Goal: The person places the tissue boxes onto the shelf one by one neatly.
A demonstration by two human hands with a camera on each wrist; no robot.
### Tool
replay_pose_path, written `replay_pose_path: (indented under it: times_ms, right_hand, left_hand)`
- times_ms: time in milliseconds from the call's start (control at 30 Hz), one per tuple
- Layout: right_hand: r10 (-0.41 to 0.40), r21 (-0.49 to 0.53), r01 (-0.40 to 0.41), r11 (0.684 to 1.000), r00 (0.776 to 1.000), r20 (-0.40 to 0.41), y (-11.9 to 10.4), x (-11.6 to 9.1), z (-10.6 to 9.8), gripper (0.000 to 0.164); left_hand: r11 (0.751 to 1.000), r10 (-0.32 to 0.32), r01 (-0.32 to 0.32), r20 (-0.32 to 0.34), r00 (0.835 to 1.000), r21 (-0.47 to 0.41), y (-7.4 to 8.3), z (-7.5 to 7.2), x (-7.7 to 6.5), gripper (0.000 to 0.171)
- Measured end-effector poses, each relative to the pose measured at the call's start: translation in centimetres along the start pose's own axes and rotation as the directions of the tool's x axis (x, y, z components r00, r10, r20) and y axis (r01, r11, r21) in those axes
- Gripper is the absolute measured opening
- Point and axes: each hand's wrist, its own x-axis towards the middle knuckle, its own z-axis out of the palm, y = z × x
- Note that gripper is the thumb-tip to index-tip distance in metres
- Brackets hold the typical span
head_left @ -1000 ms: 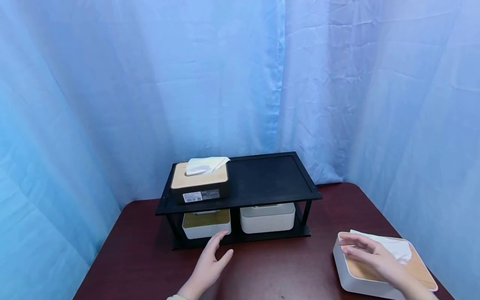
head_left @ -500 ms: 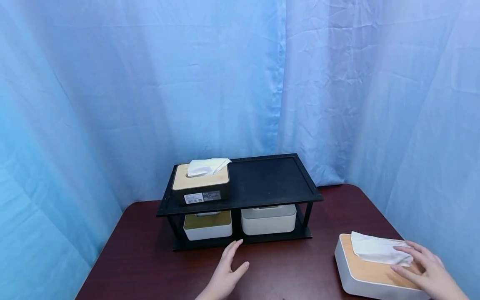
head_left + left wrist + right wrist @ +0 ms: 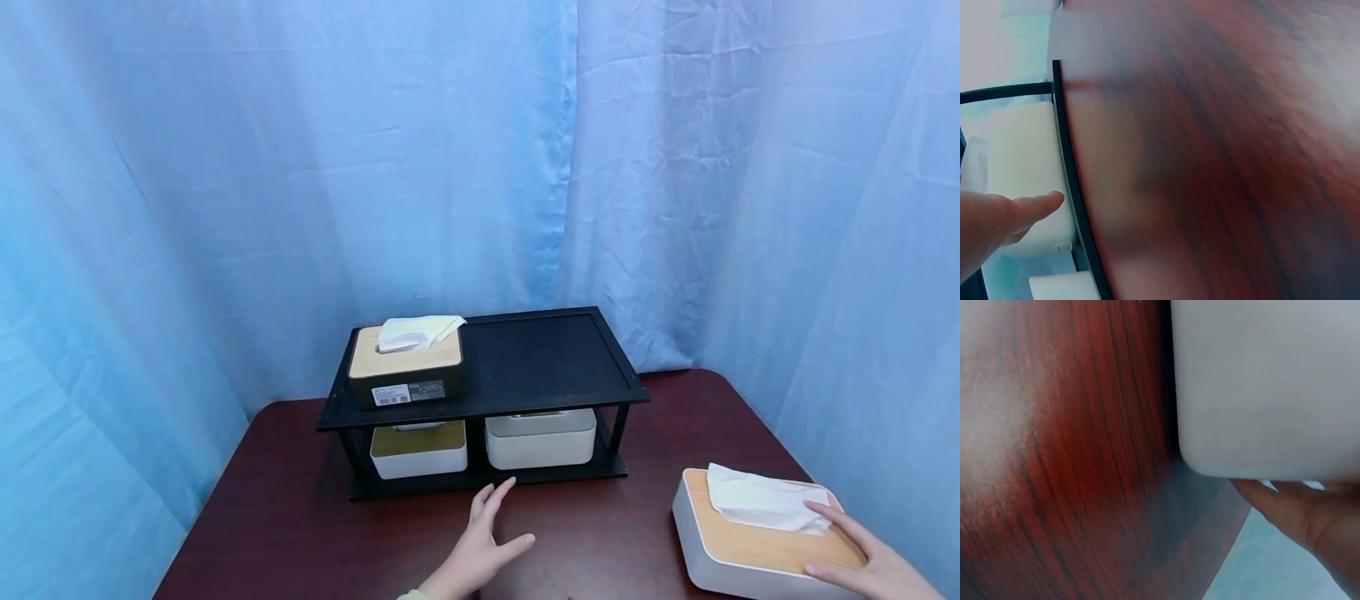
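A white tissue box [image 3: 738, 537] with a light wooden lid and a tissue sticking out lies at the table's right side. My right hand [image 3: 873, 562] is at its right end, thumb and fingers apart. In the right wrist view, the fingers [image 3: 1285, 509] are beside the white wall [image 3: 1266, 394]; whether they press on it, I cannot tell. My left hand [image 3: 480, 546] hovers before the black rack, fingers spread, holding nothing. On the rack's top [image 3: 540, 358] stands a dark tissue box [image 3: 405, 375] with a wooden lid.
Under the rack's top sit a white tissue box with an olive lid [image 3: 420, 450] at left and a pale grey-white one [image 3: 542, 446] at right. The dark red wooden table [image 3: 285, 533] ends at blue curtains [image 3: 450, 167] behind and at the sides.
My right hand has moved right, from above the white tissue box's left part to its right end. My left hand has shifted right along the front of the rack. The boxes stay put.
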Motion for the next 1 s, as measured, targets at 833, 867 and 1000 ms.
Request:
replay_pose_path:
  times_ms: [833,867,1000]
  right_hand:
    - [-0.049,0.052,0.042,0.998,0.989,0.142,-4.0,0.1,1.7,0.083]
    - [-0.065,0.054,0.058,0.997,0.989,0.133,-4.2,0.1,2.0,0.082]
    - [-0.125,0.063,0.119,0.991,0.987,0.104,-5.3,0.3,3.5,0.08]
  left_hand:
    - [1.0,-0.009,0.009,0.104,0.995,0.0,1.3,3.1,2.0,0.074]
    - [1.0,-0.004,0.003,0.108,0.994,0.006,1.4,3.3,2.0,0.074]
    - [0.998,0.015,-0.022,0.129,0.992,0.053,1.9,4.1,2.1,0.074]
